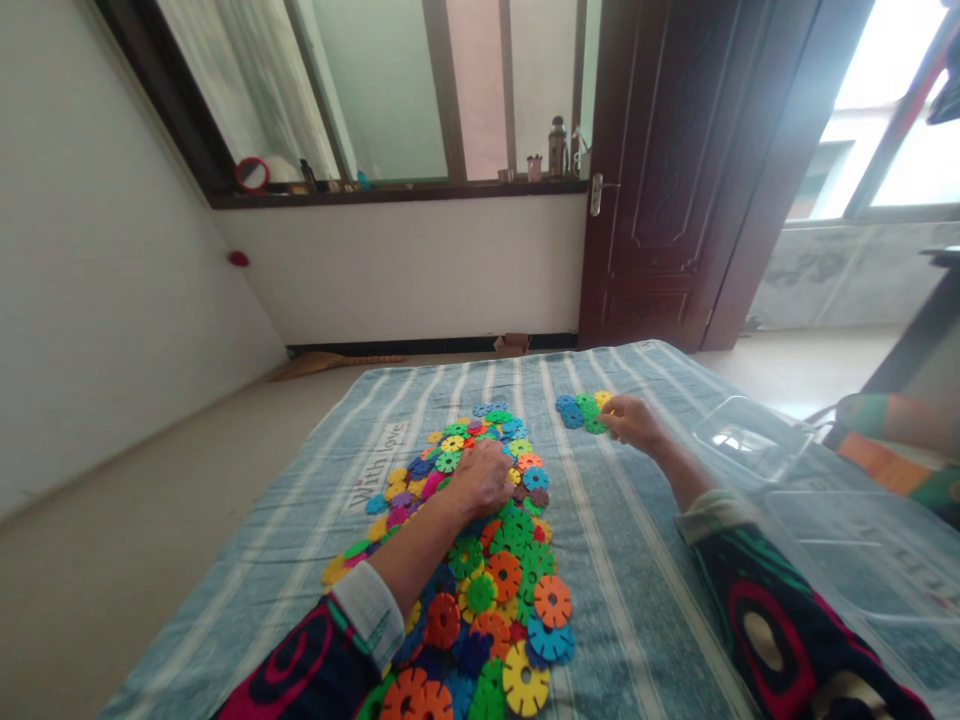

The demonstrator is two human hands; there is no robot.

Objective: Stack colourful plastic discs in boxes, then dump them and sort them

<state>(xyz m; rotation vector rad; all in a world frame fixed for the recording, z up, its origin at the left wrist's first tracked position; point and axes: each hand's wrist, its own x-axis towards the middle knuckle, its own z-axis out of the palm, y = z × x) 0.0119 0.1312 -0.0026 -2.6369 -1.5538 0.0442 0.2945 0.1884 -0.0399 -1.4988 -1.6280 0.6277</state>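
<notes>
A long heap of notched plastic flower discs in many colours lies on the striped bedspread. My left hand reaches down onto this heap, its back turned up and its fingertips hidden, so I cannot tell whether it grips a disc. To the right of the heap is a small group with blue discs, green discs and a yellow disc. At the group's right edge, my right hand has its fingers pinched together against the yellow and green discs; what they hold is too small to make out.
Right of my right arm sit a clear plastic box and a second clear container or lid. A person's limb in orange and green cloth shows at the right edge. Beyond the bed stands a dark red door.
</notes>
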